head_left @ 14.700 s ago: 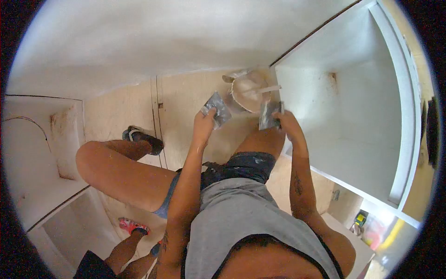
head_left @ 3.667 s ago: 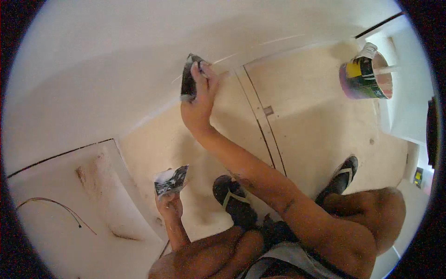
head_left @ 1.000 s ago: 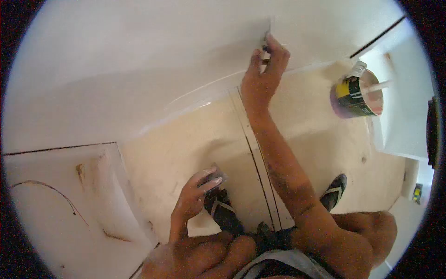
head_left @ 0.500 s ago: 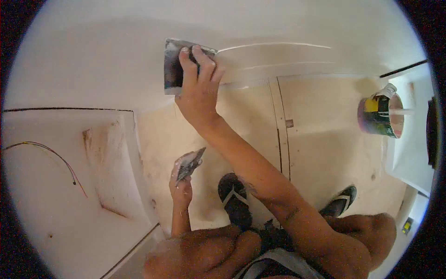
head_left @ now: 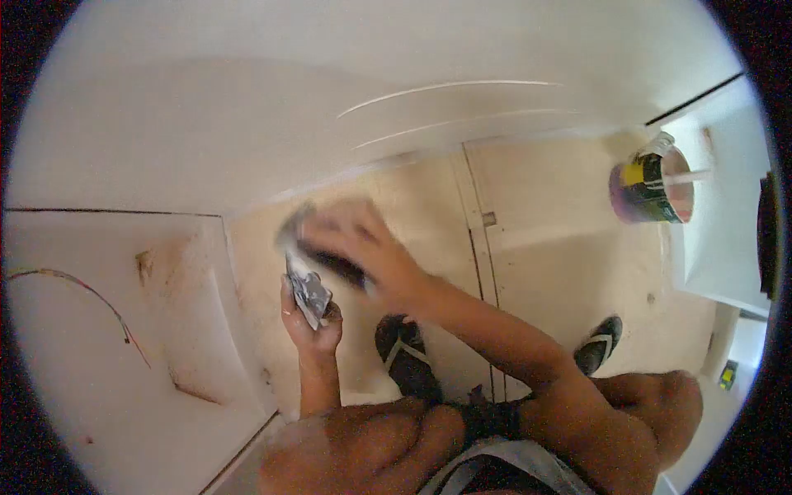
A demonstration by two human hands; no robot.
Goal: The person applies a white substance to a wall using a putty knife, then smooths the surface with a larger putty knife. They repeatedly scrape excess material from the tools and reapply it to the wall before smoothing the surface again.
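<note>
My left hand (head_left: 315, 337) is closed around a small putty scraper (head_left: 308, 295), its blade smeared with pale filler and pointing up. Just above it, my right hand (head_left: 371, 247) grips a wider, dark-backed putty scraper (head_left: 337, 266); hand and tool are smeared by motion. The two scrapers meet or overlap near their edges, though the blur hides the exact contact. On the white wall (head_left: 247, 107) ahead, two thin curved ridges of filler (head_left: 450, 87) run side by side.
A paint bucket (head_left: 648, 191) with pale contents and a stick-like handle stands on the floor at the right. Thin wires (head_left: 103, 301) hang out of the left white panel (head_left: 58, 330). My sandalled feet (head_left: 407, 355) rest on the beige floor (head_left: 561, 264).
My right hand has come off the wall with its scraper, moving down to the scraper in my left hand. The left scraper has tilted the other way. The upper ridge's left end now shows.
</note>
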